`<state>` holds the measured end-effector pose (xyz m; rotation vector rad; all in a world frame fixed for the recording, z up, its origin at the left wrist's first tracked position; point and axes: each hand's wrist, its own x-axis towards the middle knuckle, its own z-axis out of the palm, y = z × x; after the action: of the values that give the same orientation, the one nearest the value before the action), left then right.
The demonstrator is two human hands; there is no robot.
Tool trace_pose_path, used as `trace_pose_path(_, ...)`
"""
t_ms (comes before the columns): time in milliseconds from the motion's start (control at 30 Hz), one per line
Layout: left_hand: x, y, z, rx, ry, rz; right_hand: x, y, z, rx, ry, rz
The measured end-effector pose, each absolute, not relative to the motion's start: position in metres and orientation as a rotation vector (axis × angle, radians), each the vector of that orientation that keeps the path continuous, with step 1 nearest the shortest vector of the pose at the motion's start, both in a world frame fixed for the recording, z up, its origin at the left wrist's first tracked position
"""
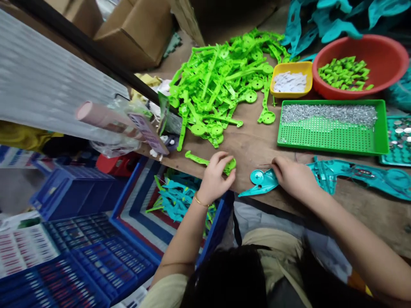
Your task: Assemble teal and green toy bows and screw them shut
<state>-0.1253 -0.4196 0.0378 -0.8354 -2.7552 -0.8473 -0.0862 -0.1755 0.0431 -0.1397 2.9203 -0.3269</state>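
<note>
My left hand (217, 176) is closed on a bright green plastic part (196, 158) with a long arm and a round end, held at the table's front edge. The fingers cover some of its round end. My right hand (296, 176) is pinched over a teal plastic part (262, 182), whose pointed end and round disc show to the left of the fingers. A thin, wire-like strand (265, 164) sticks out from the right fingertips. To the right lies a longer teal plastic piece (356, 171) with thin wires along it. The right palm hides where the teal parts meet.
Green parts lie heaped (221, 77) at the back. A green tray (324, 137) of small metal pieces, a yellow tray (308, 87) and a red bowl (388, 64) stand on the right. A phone (149, 132) leans at left; a blue crate (128, 218) sits below.
</note>
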Motion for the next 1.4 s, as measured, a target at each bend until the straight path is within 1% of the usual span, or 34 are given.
trace_pose_path(100, -0.103, -0.387, 0.043, -1.172, -2.744, -1.054, -0.075, -0.163, 0.041, -0.124, 2.914, -0.331)
trace_pose_path(233, -0.088, -0.353, 0.037, -1.359, -2.721, -1.143, -0.063, -0.15, 0.03, 0.014, 3.007, -0.418)
trace_pose_path(333, -0.085, -0.349, 0.036, -1.366, -2.759, -1.157, -0.061, -0.147, 0.026, 0.093, 3.05, -0.47)
trace_pose_path(533, -0.078, -0.361, 0.031, -1.403, -2.812, -1.239, -0.063, -0.151, 0.025, 0.175, 3.059, -0.455)
trace_pose_path(667, -0.067, -0.356, 0.026, -1.135, -2.922, -1.173, -0.063, -0.151, 0.026, 0.183, 3.048, -0.459)
trace_pose_path(733, -0.063, -0.353, 0.025, -0.973, -2.919, -1.171, -0.063, -0.15, 0.034, 0.12, 3.035, -0.454)
trace_pose_path(900, -0.069, -0.366, 0.027, -0.689, -2.638, -1.436, -0.061, -0.16, 0.07, -0.189, 2.91, -0.497)
trace_pose_path(1033, -0.074, -0.384, 0.028, -0.529, -2.591, -1.497, -0.064, -0.177, 0.085, -0.261, 2.838, -0.501)
trace_pose_path(1267, -0.067, -0.401, 0.021, -0.406, -2.522, -1.49, -0.078, -0.21, 0.081, -0.381, 2.801, -0.342)
trace_pose_path(1400, -0.072, -0.414, 0.013, -0.298, -2.55, -1.329, -0.084, -0.219, 0.081, -0.44, 2.764, -0.309)
